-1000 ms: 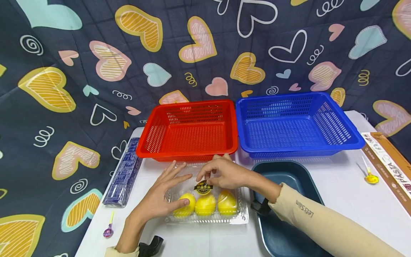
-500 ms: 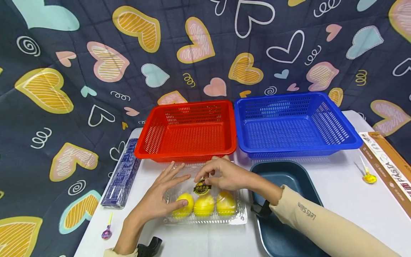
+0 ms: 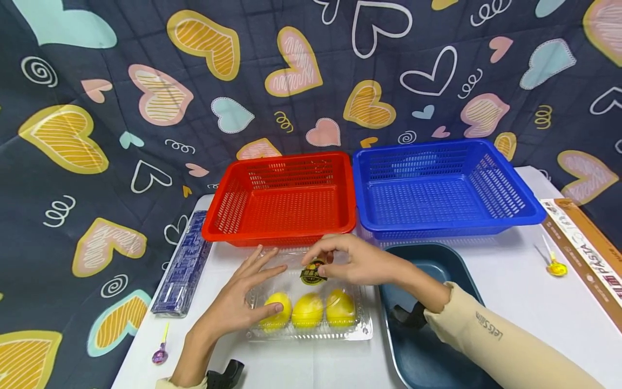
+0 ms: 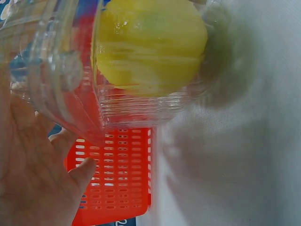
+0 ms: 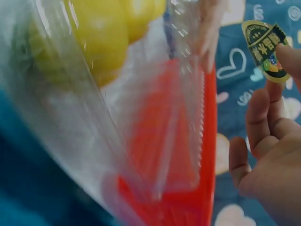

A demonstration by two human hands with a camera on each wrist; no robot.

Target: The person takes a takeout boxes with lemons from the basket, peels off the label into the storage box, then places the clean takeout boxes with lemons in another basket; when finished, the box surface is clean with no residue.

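A clear plastic fruit box (image 3: pixel 363 327) stands on the white table, its lid down. Several yellow fruits (image 3: pixel 307 312) show through its front part. My right hand (image 3: pixel 362 262) is over the lid and pinches a round black-and-gold sticker (image 5: pixel 267 51) between thumb and finger. In the right wrist view the sticker appears apart from the box. My left hand (image 3: pixel 240 300) lies along the box's left side, fingers spread and thumb over the near left fruit. The left wrist view shows the left hand (image 4: pixel 42 165) close beside the clear plastic wall.
A red basket (image 3: pixel 286 237) and a blue basket (image 3: pixel 452 224) stand behind. A dark teal tray (image 3: pixel 437 346) lies under my right forearm. Left are a blue-wrapped pack (image 3: pixel 180 270) and a purple lollipop (image 3: pixel 160 354); right are a yellow lollipop (image 3: pixel 556 268) and a pasta box (image 3: pixel 583 248).
My right hand has moved a little to the right and away from me, and the sticker has moved with it. The left hand keeps its place at the box.
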